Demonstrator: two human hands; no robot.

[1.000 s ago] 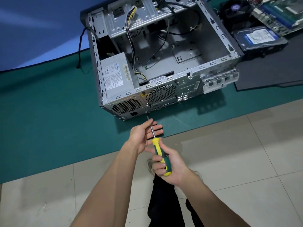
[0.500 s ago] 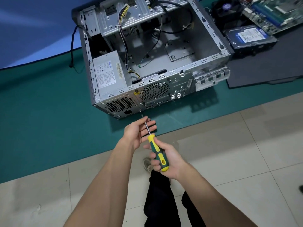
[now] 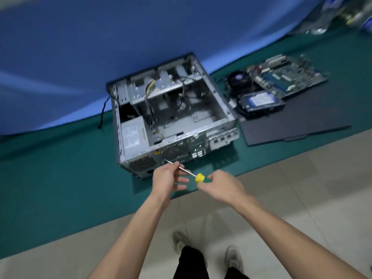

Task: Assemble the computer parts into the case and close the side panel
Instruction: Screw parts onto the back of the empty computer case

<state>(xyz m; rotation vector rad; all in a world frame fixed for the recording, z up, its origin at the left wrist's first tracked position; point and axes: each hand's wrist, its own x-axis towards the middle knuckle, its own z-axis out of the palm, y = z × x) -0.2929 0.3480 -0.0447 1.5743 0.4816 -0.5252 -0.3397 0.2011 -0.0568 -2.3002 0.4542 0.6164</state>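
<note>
An open grey metal computer case (image 3: 173, 117) lies on its side on a green floor mat (image 3: 50, 178) — a boxy silver power supply (image 3: 133, 135) in its near-left corner. Right of it a flat black side panel (image 3: 298, 117) carries a blue-labelled hard drive (image 3: 260, 102), with a green motherboard (image 3: 285, 77) behind — both hands (image 3: 167, 178) hold a yellow-handled screwdriver (image 3: 189, 173) just before the case.

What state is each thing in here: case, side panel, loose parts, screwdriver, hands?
Computer case: on its side, open, motherboard bay empty.
Side panel: off, flat on the mat.
Motherboard: outside the case.
Hard drive: outside, on the panel.
Screwdriver: held by both hands.
Left hand: pinching the shaft.
Right hand: gripping the handle.
</note>
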